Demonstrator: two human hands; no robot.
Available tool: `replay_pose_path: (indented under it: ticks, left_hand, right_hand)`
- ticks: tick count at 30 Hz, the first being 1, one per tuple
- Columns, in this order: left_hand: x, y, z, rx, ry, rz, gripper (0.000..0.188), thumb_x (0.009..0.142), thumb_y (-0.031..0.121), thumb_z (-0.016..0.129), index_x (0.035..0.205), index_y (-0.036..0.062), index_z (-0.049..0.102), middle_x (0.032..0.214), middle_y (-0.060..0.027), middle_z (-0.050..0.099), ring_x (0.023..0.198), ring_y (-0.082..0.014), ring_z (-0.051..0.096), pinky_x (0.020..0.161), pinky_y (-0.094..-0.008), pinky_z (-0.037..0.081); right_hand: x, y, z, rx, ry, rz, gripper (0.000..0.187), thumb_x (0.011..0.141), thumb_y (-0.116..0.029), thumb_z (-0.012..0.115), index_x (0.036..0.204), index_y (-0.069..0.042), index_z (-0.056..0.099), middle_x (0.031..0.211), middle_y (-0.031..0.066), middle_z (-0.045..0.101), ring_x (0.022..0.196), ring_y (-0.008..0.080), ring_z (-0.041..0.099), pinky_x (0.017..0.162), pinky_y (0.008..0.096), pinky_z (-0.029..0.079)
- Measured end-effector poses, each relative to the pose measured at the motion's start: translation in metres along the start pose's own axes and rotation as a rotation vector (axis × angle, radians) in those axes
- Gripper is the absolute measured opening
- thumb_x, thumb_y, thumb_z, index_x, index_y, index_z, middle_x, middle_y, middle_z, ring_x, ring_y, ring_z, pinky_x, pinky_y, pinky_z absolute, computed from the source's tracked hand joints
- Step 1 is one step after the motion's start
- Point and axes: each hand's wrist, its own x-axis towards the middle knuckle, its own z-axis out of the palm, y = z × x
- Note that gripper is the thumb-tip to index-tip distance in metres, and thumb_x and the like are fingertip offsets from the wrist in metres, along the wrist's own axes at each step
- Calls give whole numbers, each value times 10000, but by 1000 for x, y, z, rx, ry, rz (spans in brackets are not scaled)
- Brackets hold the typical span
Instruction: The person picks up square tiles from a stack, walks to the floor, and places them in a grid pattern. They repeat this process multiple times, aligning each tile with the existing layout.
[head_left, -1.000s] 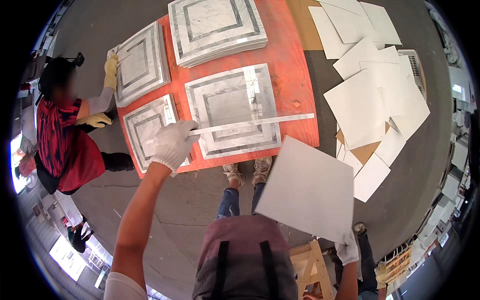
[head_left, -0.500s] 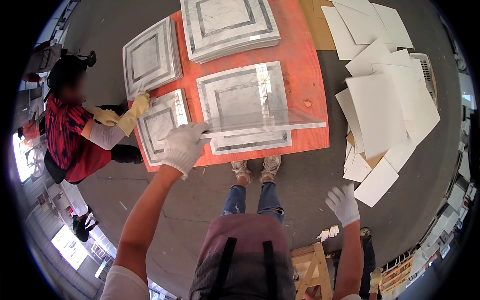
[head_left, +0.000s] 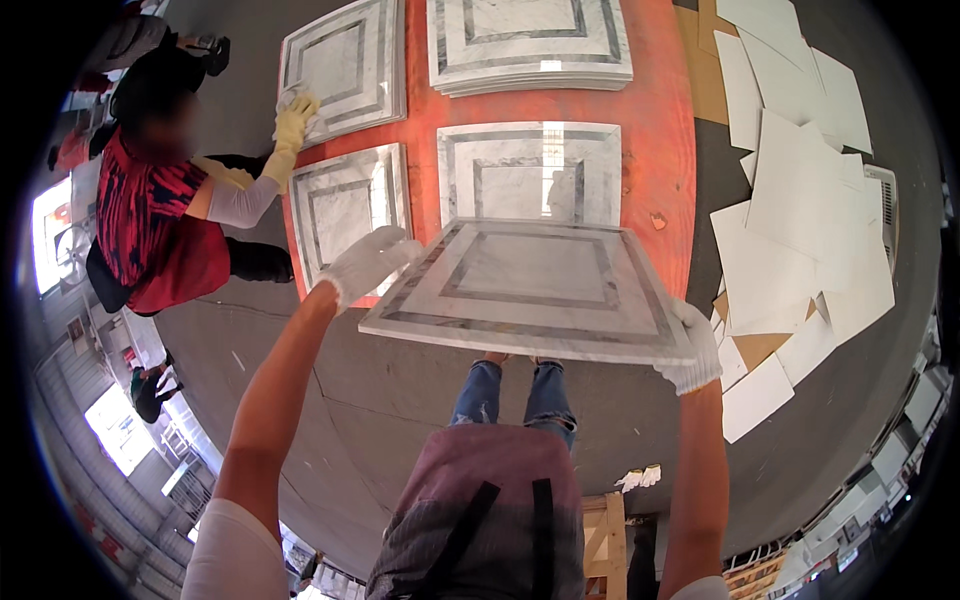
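Note:
A square marble panel [head_left: 540, 270], white with grey inlaid frames, is held slightly tilted over the table's near edge. My left hand [head_left: 365, 265], in a white knit glove, is at the panel's left edge; its fingertips meet the edge and the thumb is hidden. My right hand [head_left: 697, 350], also gloved in white, grips the panel's near right corner, with part of the fingers out of sight. Behind the held panel, another framed marble panel [head_left: 500, 145] lies on the orange table [head_left: 660, 150], partly covered by it.
More panels form a stack [head_left: 530, 80] at the back, a left stack [head_left: 395, 70] and a near-left pile [head_left: 330, 170]. A person [head_left: 165, 210] in yellow gloves wipes the left stack with a cloth. White sheets [head_left: 800, 220] lie heaped at right. White gloves [head_left: 640, 478] and a wooden stand [head_left: 603, 545] are lower right.
The panel has come from nearly edge-on to flatter and nearer me. My right hand rose from beside me and took hold of its right corner. The co-worker's hand moved to the farther stack.

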Motion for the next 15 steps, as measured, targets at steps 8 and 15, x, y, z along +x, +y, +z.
replay_pose_path:
  ticks: [8,15]
  left_hand:
    - [84,-106,51,-814,-255,-305,340,912,287,609,1166,62,609,1106,-90,655,974,-181,635,789,-365,534]
    - [108,-166,85,-761,-147,-136,306,895,297,610,1051,36,644,864,-31,649,742,-157,605,694,-348,498]
  right_hand:
    - [1,22,6,-183,537,9,397,886,-130,529,1246,36,510,1131,150,629,1013,266,629,880,393,514]
    - [38,20,-52,-655,577,63,444,916,-248,572,1254,38,535,1183,110,614,1048,217,593,916,333,468]
